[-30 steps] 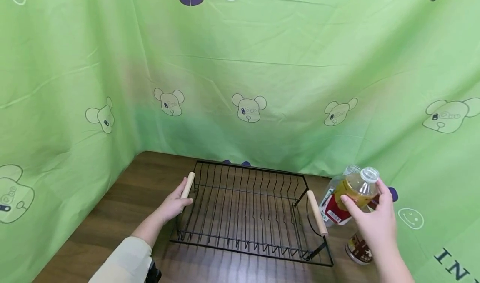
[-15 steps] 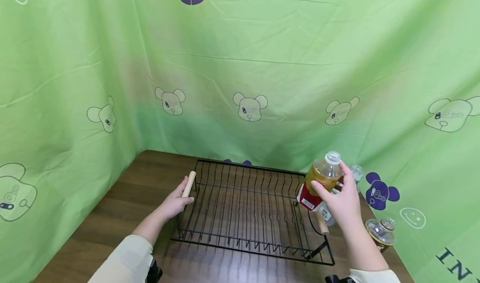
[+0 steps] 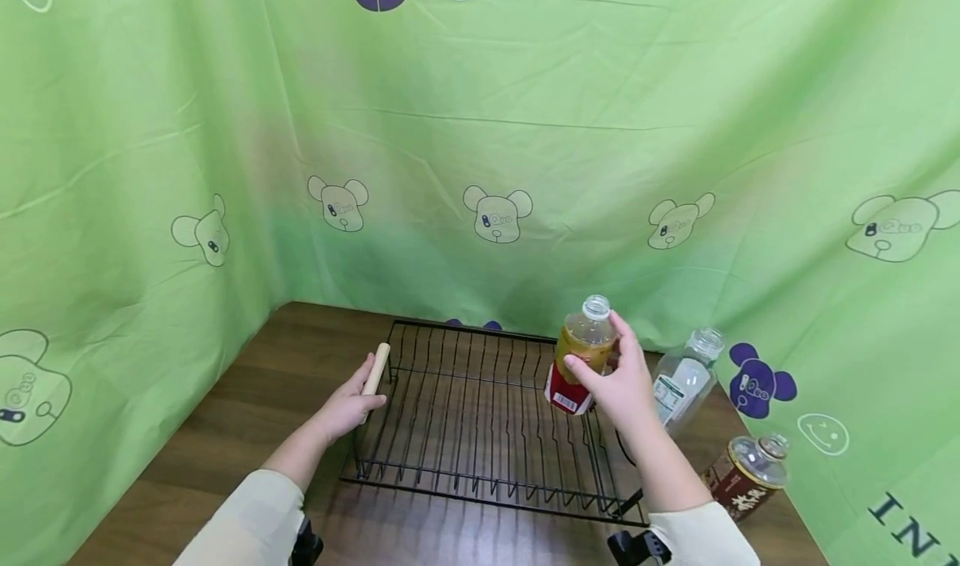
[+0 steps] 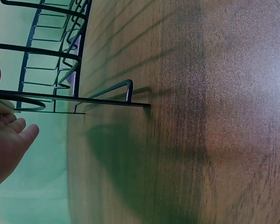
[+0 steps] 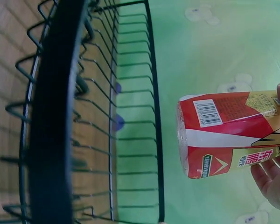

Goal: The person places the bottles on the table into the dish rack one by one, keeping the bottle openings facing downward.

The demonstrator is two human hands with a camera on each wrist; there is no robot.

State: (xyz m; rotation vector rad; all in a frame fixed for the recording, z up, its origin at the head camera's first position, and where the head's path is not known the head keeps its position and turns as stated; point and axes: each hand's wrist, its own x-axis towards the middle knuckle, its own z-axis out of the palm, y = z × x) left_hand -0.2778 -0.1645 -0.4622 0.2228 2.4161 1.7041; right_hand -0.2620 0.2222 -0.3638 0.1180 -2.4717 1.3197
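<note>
My right hand [image 3: 626,378] grips a clear plastic bottle [image 3: 586,341] with a red and yellow label around its upper half. The bottle has no cap visible and hangs, slightly tilted, over the right part of a black wire dish rack [image 3: 480,433]. In the right wrist view the bottle's base and barcode label [image 5: 208,113] face the rack's wires. At the rack's left end my left hand [image 3: 348,403] holds the wooden handle [image 3: 377,370]. In the left wrist view the left hand [image 4: 9,144] shows only partly at the edge.
A clear bottle with a white label [image 3: 678,387] stands right of the rack, behind my right forearm. Nearer the table's right edge is a brown-labelled bottle [image 3: 746,478]. A green printed cloth [image 3: 495,132] walls the wooden table [image 3: 225,433] at the back and sides.
My right hand has carried the red and yellow bottle leftward, from beside the other bottles to over the rack. The left hand has stayed on the rack's handle.
</note>
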